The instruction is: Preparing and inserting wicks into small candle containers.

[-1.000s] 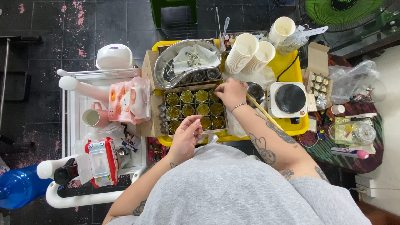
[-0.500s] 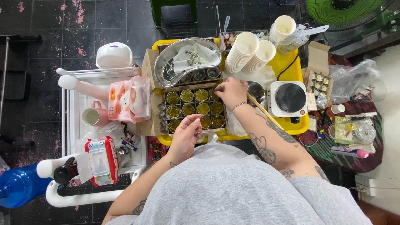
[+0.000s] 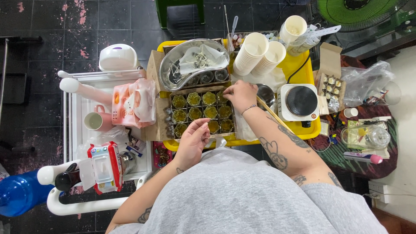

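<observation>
From the head view, your right hand (image 3: pixel 241 96) has its grip pinched at the far right corner of the cardboard box (image 3: pixel 161 125) of small filled jars (image 3: pixel 194 99), though what it pinches is hidden. Your left hand (image 3: pixel 192 138) rests at the near edge, fingers loosely curled, holding nothing visible. Careful: a jolt could tip neighbouring jars, and the ladle (image 3: pixel 265 96) sits just beside your wrist.
</observation>
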